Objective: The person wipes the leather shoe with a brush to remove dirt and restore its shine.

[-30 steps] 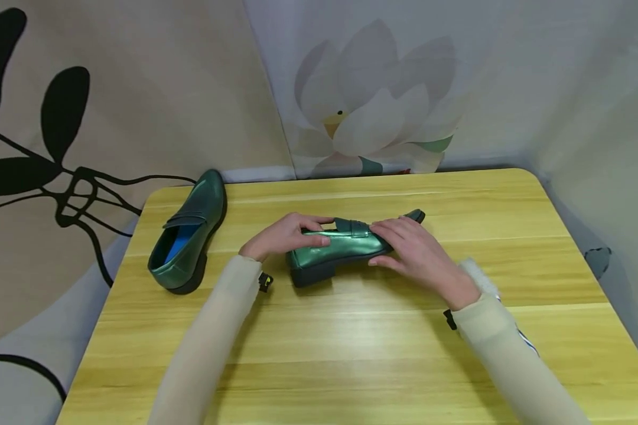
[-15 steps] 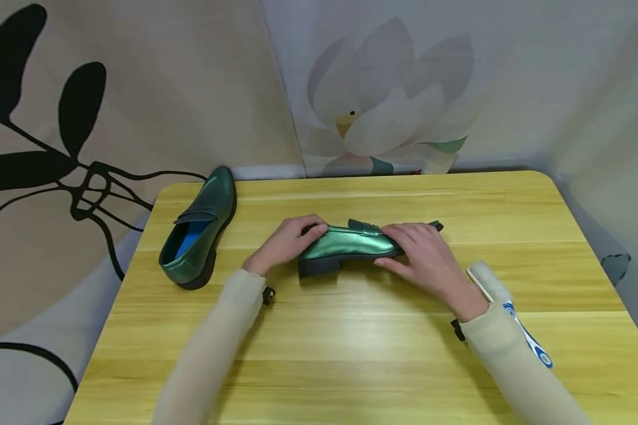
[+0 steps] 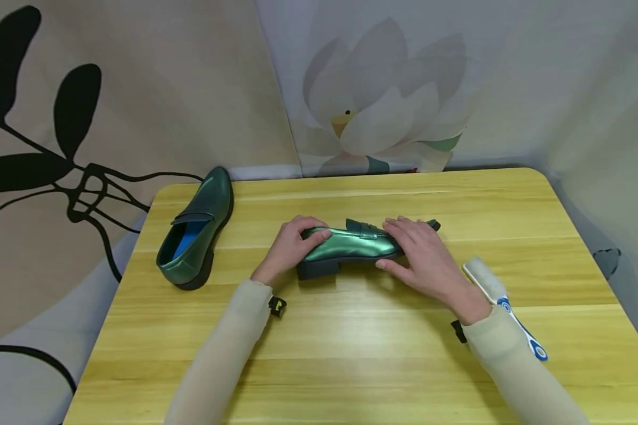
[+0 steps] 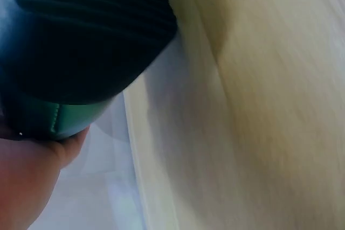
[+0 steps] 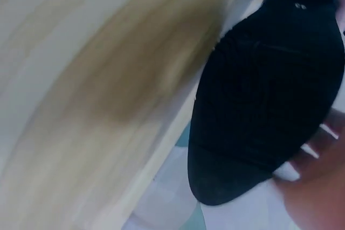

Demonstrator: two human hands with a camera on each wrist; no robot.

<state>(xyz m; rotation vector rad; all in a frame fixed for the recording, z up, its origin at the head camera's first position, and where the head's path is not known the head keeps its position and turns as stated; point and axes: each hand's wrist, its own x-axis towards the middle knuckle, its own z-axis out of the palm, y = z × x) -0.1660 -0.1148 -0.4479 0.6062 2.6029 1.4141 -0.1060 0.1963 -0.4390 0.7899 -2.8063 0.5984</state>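
A shiny green loafer [image 3: 345,245] with a dark heel is held sideways in the middle of the table, its toe to the right. My left hand [image 3: 292,243] grips the back of the loafer, thumb on the near side of its opening. On the front part lies my right hand [image 3: 422,257], fingers over the top and thumb along the near lower edge. In the left wrist view the heel [image 4: 91,41] shows close up, clear of the wood. The dark sole [image 5: 264,90] faces the right wrist camera, with fingertips along its edge. The toe is mostly hidden by my right hand.
A matching loafer [image 3: 197,233] stands at the table's back left, blue lining visible. Beside my right forearm lies a brush [image 3: 502,304] with a pale head and a blue-and-white handle. Printed cloth [image 3: 383,88] hangs behind the wooden table [image 3: 383,366].
The head view has shifted slightly. My left thumb has moved from pointing along the loafer's side to its rear rim. The brush has come into fuller view beside my right forearm.
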